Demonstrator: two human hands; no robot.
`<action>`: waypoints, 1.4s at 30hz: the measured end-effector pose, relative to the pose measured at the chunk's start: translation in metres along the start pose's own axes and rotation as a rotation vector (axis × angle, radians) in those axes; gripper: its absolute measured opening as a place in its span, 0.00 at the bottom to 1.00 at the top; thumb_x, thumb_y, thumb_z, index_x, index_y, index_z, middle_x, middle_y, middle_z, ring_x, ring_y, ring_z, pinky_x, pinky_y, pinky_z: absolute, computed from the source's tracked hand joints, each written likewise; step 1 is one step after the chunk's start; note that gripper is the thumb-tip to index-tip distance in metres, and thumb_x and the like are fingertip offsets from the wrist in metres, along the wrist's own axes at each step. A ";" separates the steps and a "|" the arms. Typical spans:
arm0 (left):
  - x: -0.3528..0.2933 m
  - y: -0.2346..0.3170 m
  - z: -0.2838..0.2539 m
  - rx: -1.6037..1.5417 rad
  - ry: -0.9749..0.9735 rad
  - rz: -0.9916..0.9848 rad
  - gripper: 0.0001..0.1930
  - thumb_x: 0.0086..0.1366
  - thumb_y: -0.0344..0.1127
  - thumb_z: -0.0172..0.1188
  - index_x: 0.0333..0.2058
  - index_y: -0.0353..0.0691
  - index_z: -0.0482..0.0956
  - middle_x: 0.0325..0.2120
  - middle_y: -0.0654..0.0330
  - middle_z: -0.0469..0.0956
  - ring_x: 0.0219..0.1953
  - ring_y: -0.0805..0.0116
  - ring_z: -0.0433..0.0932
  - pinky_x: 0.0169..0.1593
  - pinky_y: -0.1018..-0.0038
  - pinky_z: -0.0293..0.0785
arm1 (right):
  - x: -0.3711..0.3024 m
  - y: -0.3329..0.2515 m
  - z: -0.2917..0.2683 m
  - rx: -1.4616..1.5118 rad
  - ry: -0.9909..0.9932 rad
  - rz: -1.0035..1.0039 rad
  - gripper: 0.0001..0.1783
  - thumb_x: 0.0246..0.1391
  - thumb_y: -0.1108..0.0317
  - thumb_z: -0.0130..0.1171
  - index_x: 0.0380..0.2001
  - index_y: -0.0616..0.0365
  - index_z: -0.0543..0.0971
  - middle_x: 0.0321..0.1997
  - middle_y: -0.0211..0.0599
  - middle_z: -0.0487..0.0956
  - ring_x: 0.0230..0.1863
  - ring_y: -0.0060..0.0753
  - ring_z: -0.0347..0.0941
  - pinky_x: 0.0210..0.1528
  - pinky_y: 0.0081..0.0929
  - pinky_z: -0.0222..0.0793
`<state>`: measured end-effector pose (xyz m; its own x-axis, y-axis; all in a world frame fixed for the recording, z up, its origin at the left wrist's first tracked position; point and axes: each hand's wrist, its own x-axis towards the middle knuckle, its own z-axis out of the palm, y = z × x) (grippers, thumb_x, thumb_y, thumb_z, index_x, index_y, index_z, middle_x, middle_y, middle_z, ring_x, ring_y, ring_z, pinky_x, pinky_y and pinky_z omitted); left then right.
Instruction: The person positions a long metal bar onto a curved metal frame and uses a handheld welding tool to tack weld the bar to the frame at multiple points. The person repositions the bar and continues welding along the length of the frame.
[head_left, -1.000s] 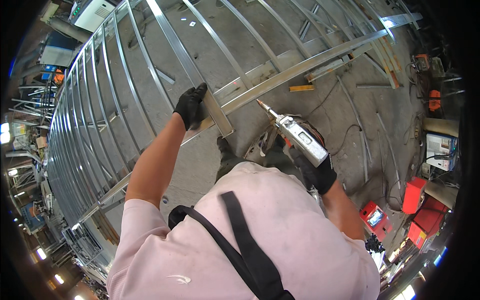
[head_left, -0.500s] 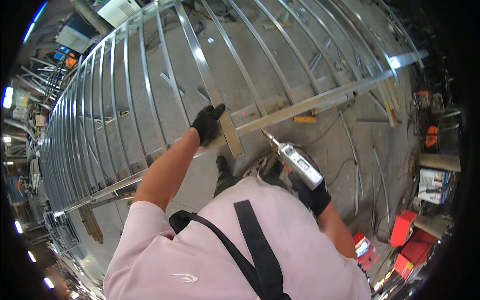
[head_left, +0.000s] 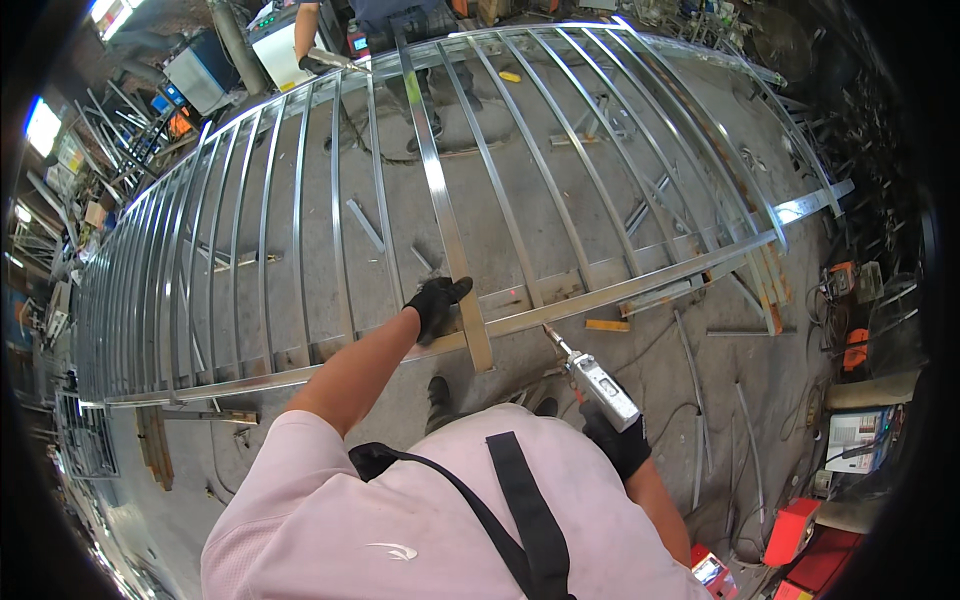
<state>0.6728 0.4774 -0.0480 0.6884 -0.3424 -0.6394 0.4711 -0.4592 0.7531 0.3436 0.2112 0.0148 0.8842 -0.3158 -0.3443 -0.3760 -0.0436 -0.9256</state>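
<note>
My left hand (head_left: 436,308), in a black glove, is closed on a square metal tube (head_left: 437,190) that runs away from me across a large frame of metal bars. The tube's near end sticks out past the frame's near rail (head_left: 640,279). In its black glove my right hand (head_left: 622,445) grips a silver welding gun (head_left: 603,392), fingers wrapped round the handle. The gun's narrow tip points up and left, close to the near rail just right of the tube. A small red light spot shows just beyond that rail.
Across the frame stands another person (head_left: 385,15), whose gloved hand holds a similar tool (head_left: 340,62). Metal offcuts and cables lie on the floor. Red machines (head_left: 795,530) and a white box (head_left: 858,440) are at the right, cabinets (head_left: 200,72) at the far left.
The view has tilted up, so the frame sits lower in it and the person across has come into sight. Both hands keep their holds, and the gun tip stays near the rail.
</note>
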 end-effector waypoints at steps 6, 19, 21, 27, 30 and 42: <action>0.005 -0.009 0.003 0.029 0.045 0.011 0.31 0.73 0.61 0.61 0.55 0.36 0.82 0.45 0.57 0.85 0.42 0.67 0.81 0.50 0.66 0.78 | 0.002 0.000 -0.003 -0.017 -0.014 -0.032 0.26 0.63 0.59 0.71 0.58 0.59 0.78 0.37 0.31 0.82 0.28 0.21 0.76 0.32 0.26 0.75; 0.024 -0.023 0.002 0.043 0.016 0.016 0.34 0.73 0.64 0.59 0.59 0.37 0.79 0.50 0.54 0.84 0.50 0.64 0.80 0.57 0.64 0.75 | 0.005 0.007 -0.004 -0.142 -0.009 -0.096 0.25 0.62 0.57 0.70 0.56 0.60 0.79 0.40 0.39 0.82 0.30 0.30 0.79 0.34 0.32 0.78; 0.028 -0.022 0.003 -0.021 0.005 -0.025 0.35 0.73 0.65 0.58 0.59 0.37 0.80 0.51 0.54 0.84 0.52 0.63 0.79 0.60 0.64 0.73 | 0.005 0.011 -0.005 -0.212 0.005 -0.096 0.24 0.61 0.59 0.69 0.56 0.60 0.80 0.43 0.42 0.83 0.35 0.37 0.82 0.39 0.35 0.79; 0.030 -0.022 0.006 0.005 0.091 0.034 0.35 0.73 0.68 0.56 0.56 0.37 0.83 0.47 0.60 0.84 0.49 0.67 0.78 0.60 0.68 0.71 | 0.004 0.025 -0.006 -0.223 0.028 -0.140 0.26 0.58 0.60 0.69 0.58 0.58 0.80 0.53 0.48 0.83 0.53 0.51 0.82 0.56 0.41 0.77; 0.033 -0.024 0.003 0.013 0.079 0.062 0.35 0.73 0.68 0.56 0.54 0.38 0.85 0.45 0.61 0.85 0.48 0.69 0.77 0.60 0.69 0.70 | 0.002 0.031 -0.007 -0.225 0.037 -0.119 0.27 0.57 0.60 0.69 0.58 0.57 0.81 0.54 0.48 0.84 0.55 0.50 0.82 0.57 0.42 0.77; 0.027 -0.025 0.003 0.014 0.086 0.049 0.36 0.70 0.70 0.59 0.50 0.37 0.86 0.48 0.53 0.85 0.46 0.62 0.81 0.56 0.60 0.76 | -0.009 0.015 -0.002 0.014 0.011 -0.044 0.25 0.61 0.67 0.70 0.60 0.58 0.78 0.37 0.32 0.83 0.30 0.21 0.76 0.34 0.26 0.76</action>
<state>0.6778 0.4769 -0.0845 0.7555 -0.2939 -0.5855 0.4279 -0.4553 0.7808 0.3297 0.2112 0.0045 0.8969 -0.3239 -0.3012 -0.3325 -0.0449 -0.9420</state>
